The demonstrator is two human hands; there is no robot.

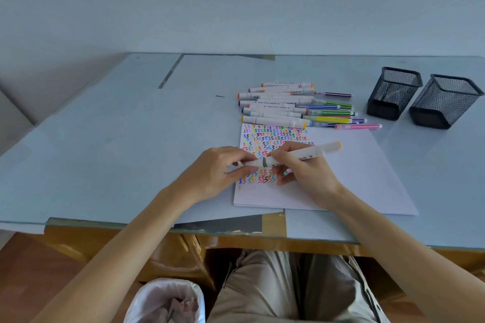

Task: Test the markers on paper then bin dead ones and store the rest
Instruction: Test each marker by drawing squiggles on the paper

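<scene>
A white marker (pixel 307 154) with a pale orange end cap lies slanted between both hands, above the white paper (pixel 354 170). My right hand (pixel 307 173) grips its barrel. My left hand (pixel 220 170) pinches its near end, where the cap is. The paper's left part is filled with rows of coloured zigzag test marks (pixel 273 136). A heap of white-barrelled and thin coloured markers (pixel 296 107) lies just beyond the paper. Two black mesh pen holders (pixel 393 92) (pixel 443 99) stand at the right. A bin with a white liner (pixel 168 301) sits on the floor below the desk.
The desk top (pixel 118 139) is pale blue under glass, with its front edge near my knees. A wall rises right behind the desk. The bin holds crumpled paper. My legs are under the desk at the centre.
</scene>
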